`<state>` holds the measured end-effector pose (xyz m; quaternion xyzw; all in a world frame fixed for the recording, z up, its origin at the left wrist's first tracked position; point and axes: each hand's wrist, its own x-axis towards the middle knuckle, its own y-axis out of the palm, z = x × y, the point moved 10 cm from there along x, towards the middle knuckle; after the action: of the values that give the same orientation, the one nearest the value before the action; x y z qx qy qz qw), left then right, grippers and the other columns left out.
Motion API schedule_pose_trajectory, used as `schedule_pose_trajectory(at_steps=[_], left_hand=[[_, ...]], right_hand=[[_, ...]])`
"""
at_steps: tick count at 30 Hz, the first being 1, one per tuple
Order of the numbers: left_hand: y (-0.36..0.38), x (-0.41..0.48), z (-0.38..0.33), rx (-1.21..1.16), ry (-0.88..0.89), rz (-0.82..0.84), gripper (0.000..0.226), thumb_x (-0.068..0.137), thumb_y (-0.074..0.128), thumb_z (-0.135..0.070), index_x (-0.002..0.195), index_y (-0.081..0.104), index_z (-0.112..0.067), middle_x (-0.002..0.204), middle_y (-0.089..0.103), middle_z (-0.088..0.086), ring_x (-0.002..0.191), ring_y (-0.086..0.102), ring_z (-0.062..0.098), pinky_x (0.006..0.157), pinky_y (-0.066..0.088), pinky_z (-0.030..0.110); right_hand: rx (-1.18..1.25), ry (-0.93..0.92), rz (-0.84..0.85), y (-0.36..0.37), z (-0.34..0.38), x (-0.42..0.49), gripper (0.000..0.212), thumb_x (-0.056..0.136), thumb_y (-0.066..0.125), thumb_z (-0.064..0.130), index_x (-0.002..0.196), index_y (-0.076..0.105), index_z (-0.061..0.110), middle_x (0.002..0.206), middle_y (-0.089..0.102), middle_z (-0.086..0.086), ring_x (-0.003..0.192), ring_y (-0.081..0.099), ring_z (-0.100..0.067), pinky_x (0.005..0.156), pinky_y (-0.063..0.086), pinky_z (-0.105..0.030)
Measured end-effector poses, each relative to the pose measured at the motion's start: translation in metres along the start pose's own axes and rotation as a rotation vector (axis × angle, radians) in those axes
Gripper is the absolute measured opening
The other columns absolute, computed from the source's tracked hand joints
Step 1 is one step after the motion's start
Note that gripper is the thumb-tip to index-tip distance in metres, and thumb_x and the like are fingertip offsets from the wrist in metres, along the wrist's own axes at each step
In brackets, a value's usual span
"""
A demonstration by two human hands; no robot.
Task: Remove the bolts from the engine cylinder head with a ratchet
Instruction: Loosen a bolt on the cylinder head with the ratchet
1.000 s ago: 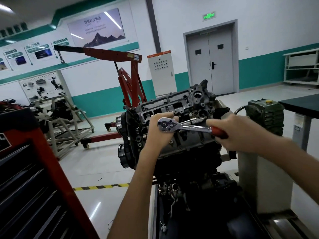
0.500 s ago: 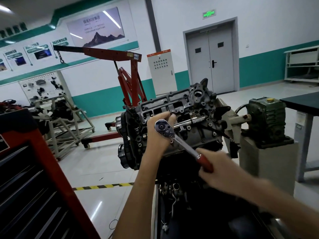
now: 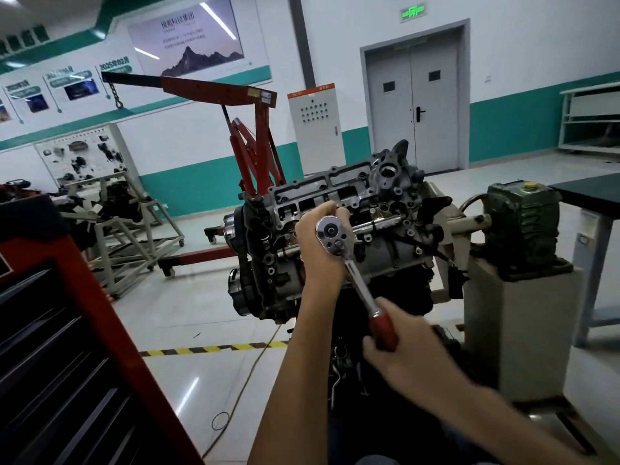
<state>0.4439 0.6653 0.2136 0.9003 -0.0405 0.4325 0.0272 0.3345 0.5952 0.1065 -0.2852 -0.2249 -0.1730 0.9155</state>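
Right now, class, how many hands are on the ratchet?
2. The left hand holds the head of the ratchet against the cylinder head; the right hand grips its red handle, lower down. Neither is hidden.

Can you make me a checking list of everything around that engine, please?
Surface: glossy pale floor with a yellow-and-black striped line.
Job's things: grey metal engine cylinder head; chrome ratchet with a red handle set on it; the bolt is hidden under it.
Clutter: one small dark speck on the floor.
Hands: left hand holds the ratchet's round end; right hand grips the red handle.
Cables: thin cord snaking over the floor; black wire hanging beside the engine.
Surroundings: red engine crane, red tool cabinet with dark drawers, grey double door, green gearbox.
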Motion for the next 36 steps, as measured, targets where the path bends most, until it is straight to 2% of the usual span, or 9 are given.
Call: schedule_pose_trajectory(at_steps=[4,10,14,18,25,28,30,34,36], left_hand=[[-0.004,0.003,-0.002,0.031,0.006,-0.01,0.046,0.088,0.055,0.006,0.053,0.036,-0.017,0.048,0.032,-0.01,0.047,0.029,0.003,0.049,0.027,0.023],[-0.008,0.008,-0.002,0.092,-0.033,0.243,0.028,0.084,0.066,0.001,0.07,0.056,-0.02,0.059,0.049,-0.001,0.054,0.047,0.001,0.06,0.042,0.021],[0.005,0.005,-0.017,0.175,0.06,0.379,0.027,0.076,0.055,-0.009,0.054,0.05,0.007,0.052,0.043,0.023,0.057,0.038,0.013,0.054,0.03,0.029],[-0.004,0.007,-0.014,0.088,-0.008,0.153,0.047,0.082,0.051,0.009,0.046,0.03,-0.012,0.046,0.026,0.001,0.044,0.024,0.005,0.047,0.024,0.028],[-0.011,0.003,-0.008,-0.004,-0.039,-0.035,0.036,0.086,0.053,0.014,0.057,0.043,-0.007,0.048,0.033,-0.008,0.04,0.033,0.0,0.048,0.027,0.007],[-0.014,0.007,-0.004,0.058,-0.036,0.044,0.048,0.084,0.055,0.013,0.049,0.04,-0.016,0.04,0.032,-0.016,0.039,0.035,0.0,0.045,0.026,0.009],[-0.013,0.011,-0.004,0.1,-0.026,0.127,0.03,0.084,0.061,0.009,0.057,0.057,-0.005,0.05,0.04,-0.019,0.045,0.044,-0.002,0.049,0.036,0.012],[0.006,0.009,-0.017,0.173,0.101,0.412,0.023,0.074,0.054,-0.004,0.054,0.045,-0.001,0.053,0.038,0.008,0.054,0.033,0.014,0.052,0.028,0.029],[0.009,0.007,-0.022,0.183,0.135,0.38,0.025,0.072,0.05,-0.005,0.05,0.041,0.001,0.049,0.035,0.009,0.052,0.032,0.014,0.049,0.024,0.031]], right_hand=[[0.148,0.062,0.038,0.031,0.002,-0.007,0.015,0.078,0.06,0.005,0.085,0.051,0.015,0.057,0.046,-0.001,0.042,0.041,-0.008,0.042,0.038,-0.019],[-0.524,-0.243,0.226,-0.06,0.023,0.046,0.028,0.077,0.06,0.007,0.085,0.05,0.033,0.054,0.047,0.011,0.039,0.048,-0.002,0.041,0.039,-0.012],[-0.814,-0.368,0.102,-0.098,0.042,0.074,0.014,0.076,0.055,0.016,0.089,0.056,0.022,0.052,0.039,0.02,0.046,0.042,0.009,0.045,0.029,-0.008],[-0.559,-0.194,0.083,-0.059,0.016,0.042,0.018,0.076,0.063,0.007,0.086,0.053,0.017,0.053,0.046,0.014,0.041,0.046,0.003,0.042,0.037,-0.007],[0.147,0.033,0.017,0.036,0.014,-0.004,0.024,0.078,0.06,0.003,0.073,0.043,0.02,0.054,0.042,0.004,0.039,0.038,-0.006,0.041,0.033,-0.011],[-0.037,-0.032,0.093,0.008,0.014,0.009,0.026,0.076,0.059,0.005,0.076,0.045,0.026,0.056,0.046,0.0,0.037,0.039,-0.007,0.042,0.034,-0.013],[-0.241,-0.109,0.199,-0.024,0.016,0.024,0.025,0.075,0.06,0.004,0.076,0.047,0.026,0.055,0.049,0.001,0.038,0.045,-0.01,0.041,0.037,-0.017],[-0.776,-0.308,0.167,-0.09,0.036,0.068,0.017,0.078,0.061,0.012,0.091,0.055,0.022,0.053,0.047,0.014,0.043,0.048,0.002,0.042,0.038,-0.012],[-0.852,-0.324,0.11,-0.102,0.039,0.075,0.018,0.077,0.063,0.015,0.092,0.055,0.023,0.054,0.045,0.016,0.048,0.046,0.006,0.045,0.032,-0.01]])
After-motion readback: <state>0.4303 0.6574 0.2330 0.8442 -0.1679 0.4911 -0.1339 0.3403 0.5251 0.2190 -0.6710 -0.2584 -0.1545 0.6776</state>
